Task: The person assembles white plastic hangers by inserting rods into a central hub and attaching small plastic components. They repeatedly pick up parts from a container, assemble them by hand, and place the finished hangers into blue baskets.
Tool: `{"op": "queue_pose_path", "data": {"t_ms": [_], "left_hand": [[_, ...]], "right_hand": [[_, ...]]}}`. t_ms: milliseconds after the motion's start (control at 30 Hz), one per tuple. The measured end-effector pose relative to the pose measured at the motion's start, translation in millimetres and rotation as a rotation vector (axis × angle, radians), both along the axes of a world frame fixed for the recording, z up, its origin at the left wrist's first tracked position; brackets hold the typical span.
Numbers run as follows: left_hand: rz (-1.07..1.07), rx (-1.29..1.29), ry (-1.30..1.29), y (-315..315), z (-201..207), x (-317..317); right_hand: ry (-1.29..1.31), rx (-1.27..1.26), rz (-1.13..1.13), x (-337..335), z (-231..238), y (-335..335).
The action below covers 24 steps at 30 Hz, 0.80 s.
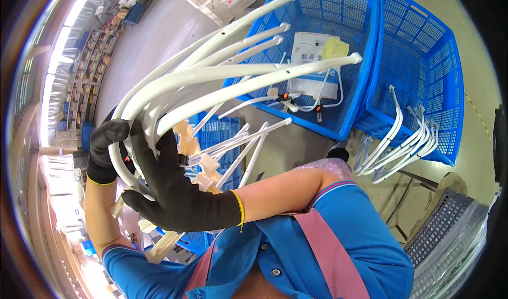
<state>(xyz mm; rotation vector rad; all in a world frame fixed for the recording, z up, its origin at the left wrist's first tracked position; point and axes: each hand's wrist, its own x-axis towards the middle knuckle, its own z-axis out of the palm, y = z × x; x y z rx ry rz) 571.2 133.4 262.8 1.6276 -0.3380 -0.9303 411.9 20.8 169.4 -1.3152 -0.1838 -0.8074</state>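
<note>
Right hand [172, 193], gloved, wrapped round bends of white tubes [201, 74]; left hand [106, 145], gloved, clasped same bundle's outer side. Bundle fanned forward, tips overlapping blue crate [366, 61] in view. Slack grip could let tubes slip; swinging could knock tips against crate.

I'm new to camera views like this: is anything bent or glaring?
Head view: edges bend near the dark rim, as on the right-hand blue crate; glare whites out patches at left; white tubes and right hand look fairly sharp.
</note>
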Motion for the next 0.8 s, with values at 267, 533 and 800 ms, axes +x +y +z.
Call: {"op": "queue_pose_path", "data": {"t_ms": [267, 533, 800], "left_hand": [[-0.733, 0.036, -0.950, 40.7, -25.5, -30.5], [-0.790, -0.139, -0.524, -20.7, -113.8, -27.2], [-0.389, 0.338, 0.334, -145.7, -130.3, -49.1]], "right_hand": [[0.031, -0.006, 0.092, -32.3, -28.2, 58.1], [0.251, -0.023, 0.128, -39.7, -83.9, 14.0], [0.370, 0.244, 0.141, -40.7, -107.8, -46.1]]}}
